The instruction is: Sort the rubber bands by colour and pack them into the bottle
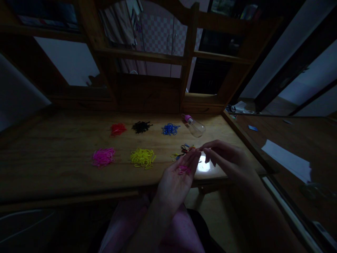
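Note:
My left hand (175, 182) is turned palm up over the front edge of the wooden table, its fingers slightly cupped. A few pink rubber bands (183, 170) lie in that palm. My right hand (226, 154) meets the left fingertips with thumb and fingers pinched together; what is between them, if anything, is too small to see. Just behind the hands lies a mixed pile of coloured rubber bands (187, 149), partly covered by the fingers. Sorted piles spread to the left: yellow bands (143, 158), pink bands (103, 156), blue bands (170, 129), black bands (141, 127) and red bands (117, 129).
A clear bottle with a purple cap (195, 126) lies on its side at the back right of the table (65, 140). Wooden shelving (147, 93) rises behind. On the right, a lower brown surface holds white paper (286, 160). Light glares off the tabletop beside my hands.

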`<state>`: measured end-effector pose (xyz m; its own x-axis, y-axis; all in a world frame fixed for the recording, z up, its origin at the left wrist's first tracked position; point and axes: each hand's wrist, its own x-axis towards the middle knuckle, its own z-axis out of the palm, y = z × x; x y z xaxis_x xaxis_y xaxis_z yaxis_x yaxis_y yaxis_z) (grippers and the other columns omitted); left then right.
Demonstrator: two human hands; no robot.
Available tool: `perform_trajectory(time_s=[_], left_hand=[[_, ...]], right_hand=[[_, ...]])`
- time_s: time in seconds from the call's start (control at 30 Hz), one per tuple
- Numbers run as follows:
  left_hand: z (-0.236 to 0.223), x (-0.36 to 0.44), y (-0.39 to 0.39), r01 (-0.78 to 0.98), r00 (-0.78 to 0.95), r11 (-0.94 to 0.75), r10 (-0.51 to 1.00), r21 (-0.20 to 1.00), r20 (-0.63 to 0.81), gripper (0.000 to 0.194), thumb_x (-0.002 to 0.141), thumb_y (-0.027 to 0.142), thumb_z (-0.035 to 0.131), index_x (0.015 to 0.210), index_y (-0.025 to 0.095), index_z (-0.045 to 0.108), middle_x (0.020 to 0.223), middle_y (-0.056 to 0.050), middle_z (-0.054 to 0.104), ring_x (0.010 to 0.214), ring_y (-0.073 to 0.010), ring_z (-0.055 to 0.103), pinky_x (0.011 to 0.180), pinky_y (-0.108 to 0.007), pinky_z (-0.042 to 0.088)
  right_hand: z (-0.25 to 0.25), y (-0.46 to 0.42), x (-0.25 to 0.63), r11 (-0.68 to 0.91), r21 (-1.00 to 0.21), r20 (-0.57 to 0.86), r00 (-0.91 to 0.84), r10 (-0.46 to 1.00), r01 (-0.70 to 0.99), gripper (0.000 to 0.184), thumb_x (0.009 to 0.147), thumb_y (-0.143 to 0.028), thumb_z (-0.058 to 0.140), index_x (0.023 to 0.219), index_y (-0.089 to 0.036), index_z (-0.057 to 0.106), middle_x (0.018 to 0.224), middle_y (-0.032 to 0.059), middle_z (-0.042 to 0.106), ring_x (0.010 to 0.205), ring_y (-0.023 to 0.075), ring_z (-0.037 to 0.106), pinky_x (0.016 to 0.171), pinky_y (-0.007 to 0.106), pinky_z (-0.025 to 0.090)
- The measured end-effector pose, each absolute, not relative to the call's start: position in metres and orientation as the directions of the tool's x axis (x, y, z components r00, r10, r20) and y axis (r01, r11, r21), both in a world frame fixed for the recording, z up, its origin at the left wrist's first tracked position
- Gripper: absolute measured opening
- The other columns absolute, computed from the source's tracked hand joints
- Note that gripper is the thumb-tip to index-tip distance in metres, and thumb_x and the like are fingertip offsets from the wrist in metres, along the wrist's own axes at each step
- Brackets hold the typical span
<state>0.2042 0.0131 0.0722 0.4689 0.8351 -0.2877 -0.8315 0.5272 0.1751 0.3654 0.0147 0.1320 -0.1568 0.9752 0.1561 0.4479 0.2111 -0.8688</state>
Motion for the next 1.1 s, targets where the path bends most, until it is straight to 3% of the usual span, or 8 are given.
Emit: perform_trajectory(time_s=[0.13, 0.3, 0.5, 0.7, 0.8, 0.9, 1.0, 1.1], left_hand=[[0.079, 0.200, 0.012, -0.839, 0.466, 0.534, 0.806, 0.108, -0.364, 0.040, 0.094, 0.007, 0.032, 0.119, 0.004, 0.063, 0.117, -0.017, 0.068, 0.120, -0.0204, 0.059, 0.096, -0.023, 0.055], [0.085, 0.188, 0.003, -0.840, 0.472, 0.540, 0.776, 0.053, -0.419, 0.044, 0.090, 0.002, 0.030, 0.122, -0.001, 0.060, 0.117, -0.020, 0.067, 0.120, -0.0208, 0.059, 0.096, -0.020, 0.053], [0.087, 0.154, 0.000, -0.796, 0.222, 0.340, 0.934, 0.501, -0.280, 0.047, 0.085, 0.002, 0.028, 0.110, 0.007, 0.067, 0.126, -0.015, 0.064, 0.128, -0.0187, 0.051, 0.107, -0.030, 0.045], [0.094, 0.130, 0.007, -0.503, 0.012, 0.152, 0.986, 0.851, -0.169, 0.049, 0.078, 0.003, 0.030, 0.099, 0.020, 0.071, 0.126, -0.008, 0.064, 0.139, -0.0157, 0.035, 0.093, -0.040, 0.053], [0.094, 0.119, 0.009, -0.505, -0.102, 0.125, 0.974, 0.854, -0.203, 0.043, 0.080, 0.009, 0.032, 0.098, 0.018, 0.070, 0.120, -0.012, 0.066, 0.134, -0.0191, 0.044, 0.091, -0.042, 0.054], [0.084, 0.090, 0.012, -0.629, -0.266, -0.091, 0.959, 0.772, -0.103, 0.038, 0.089, 0.019, 0.034, 0.108, 0.021, 0.067, 0.128, -0.009, 0.063, 0.130, -0.0194, 0.050, 0.101, -0.041, 0.049], [0.070, 0.045, 0.022, -0.573, -0.524, -0.360, 0.851, 0.737, 0.009, 0.037, 0.093, 0.026, 0.034, 0.115, 0.020, 0.063, 0.135, -0.006, 0.059, 0.134, -0.0173, 0.046, 0.110, -0.036, 0.043], [0.063, 0.005, 0.040, -0.471, -0.618, -0.451, 0.782, 0.758, 0.081, 0.039, 0.095, 0.037, 0.035, 0.116, 0.017, 0.061, 0.139, -0.006, 0.055, 0.134, -0.0198, 0.045, 0.114, -0.036, 0.037]], right_hand=[[0.124, 0.030, 0.378, 0.210, -0.827, 0.270, 0.042, 0.962, 0.521, 0.029, 0.089, -0.046, 0.059, 0.096, -0.019, 0.067, 0.075, 0.0051, 0.065, 0.066, 0.0183, 0.061, 0.055, 0.028, 0.045], [0.092, 0.044, 0.386, 0.266, -0.700, 0.462, 0.137, 0.876, 0.663, 0.026, 0.091, -0.045, 0.055, 0.096, -0.021, 0.066, 0.096, 0.0086, 0.066, 0.077, 0.0204, 0.064, 0.065, 0.032, 0.049], [0.045, 0.052, 0.397, 0.111, -0.788, 0.309, 0.233, 0.922, 0.606, 0.035, 0.089, -0.052, 0.053, 0.097, -0.020, 0.066, 0.090, 0.0089, 0.069, 0.075, 0.0226, 0.065, 0.065, 0.033, 0.050], [0.035, 0.054, 0.405, 0.045, -0.837, 0.213, 0.249, 0.945, 0.545, 0.038, 0.086, -0.055, 0.056, 0.097, -0.020, 0.067, 0.082, 0.0072, 0.069, 0.073, 0.0224, 0.064, 0.064, 0.032, 0.048], [0.038, 0.054, 0.403, 0.017, -0.878, 0.165, 0.270, 0.949, 0.478, 0.038, 0.085, -0.055, 0.058, 0.095, -0.019, 0.067, 0.078, 0.0065, 0.068, 0.068, 0.0213, 0.063, 0.058, 0.030, 0.045], [0.038, 0.053, 0.403, -0.007, -0.895, 0.134, 0.284, 0.949, 0.446, 0.037, 0.085, -0.053, 0.059, 0.096, -0.019, 0.068, 0.075, 0.0053, 0.066, 0.066, 0.0200, 0.061, 0.055, 0.028, 0.044], [0.036, 0.053, 0.404, 0.000, -0.892, 0.138, 0.273, 0.952, 0.451, 0.035, 0.085, -0.051, 0.060, 0.095, -0.019, 0.068, 0.077, 0.0053, 0.067, 0.068, 0.0195, 0.062, 0.058, 0.028, 0.045], [0.033, 0.054, 0.405, -0.004, -0.879, 0.147, 0.279, 0.949, 0.476, 0.034, 0.085, -0.050, 0.060, 0.094, -0.019, 0.069, 0.074, 0.0044, 0.067, 0.067, 0.0190, 0.063, 0.058, 0.027, 0.045]])
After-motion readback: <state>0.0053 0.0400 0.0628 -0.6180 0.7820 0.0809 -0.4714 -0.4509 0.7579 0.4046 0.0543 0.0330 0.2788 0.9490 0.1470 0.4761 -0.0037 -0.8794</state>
